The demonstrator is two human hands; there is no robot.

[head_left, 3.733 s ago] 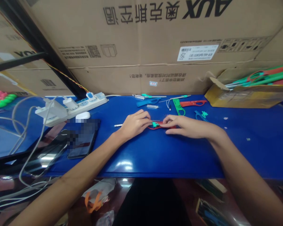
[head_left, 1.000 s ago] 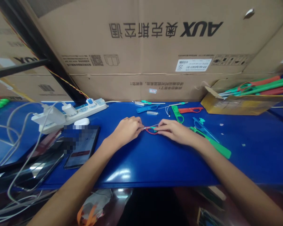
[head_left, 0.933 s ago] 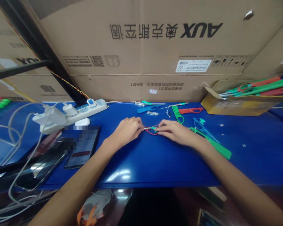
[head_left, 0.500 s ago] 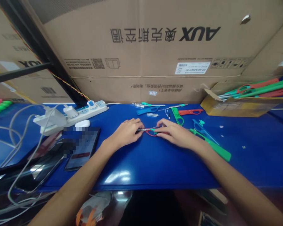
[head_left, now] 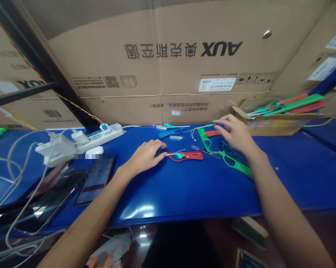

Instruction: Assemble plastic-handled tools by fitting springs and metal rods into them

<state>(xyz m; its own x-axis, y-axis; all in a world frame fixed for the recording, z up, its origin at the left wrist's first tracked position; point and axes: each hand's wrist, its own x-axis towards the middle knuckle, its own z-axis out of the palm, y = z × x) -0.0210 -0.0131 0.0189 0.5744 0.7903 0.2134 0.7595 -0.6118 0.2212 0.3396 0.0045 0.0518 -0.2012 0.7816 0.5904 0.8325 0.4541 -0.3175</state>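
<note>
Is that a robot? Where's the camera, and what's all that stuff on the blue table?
No, that's a person with bare arms! The camera sits on the person's head and looks forward and down. The left hand is at one end of a red piece; I can't tell whether it's gripping. The right hand looks open, near a small cardboard box of colourful pieces. On the blue table lie a screwdriver, a green piece, a phone and a white power strip.

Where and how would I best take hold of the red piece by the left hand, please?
The red piece is probably best gripped by its broad right end, coming from the near right: that end is unheld, while the left loop bears a teal part, and a screwdriver lies just beyond.
</note>
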